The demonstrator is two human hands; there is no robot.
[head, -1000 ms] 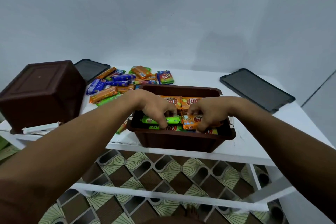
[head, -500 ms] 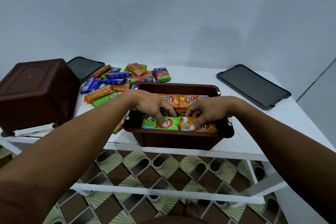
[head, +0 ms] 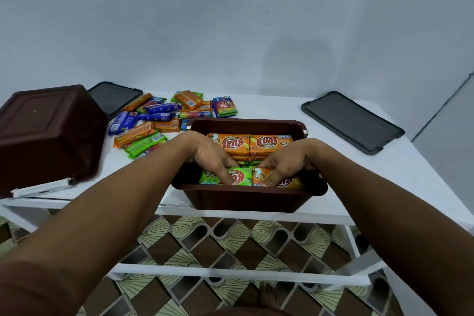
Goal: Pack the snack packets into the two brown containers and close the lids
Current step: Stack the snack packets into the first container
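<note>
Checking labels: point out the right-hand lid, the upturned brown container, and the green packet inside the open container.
right-hand lid (head: 352, 122), head view, centre of its flat panel
upturned brown container (head: 48, 120), head view, its upward-facing base
green packet (head: 245, 174), head view, its right end

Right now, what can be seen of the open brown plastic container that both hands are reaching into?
The open brown plastic container is a rectangular tub with a flared rim, lidless, standing upright at the near edge of the white table. Its far half holds orange snack packets; a green packet and another orange packet lie by its near wall. The left hand and right hand reach inside, fingertips on those two.
</note>
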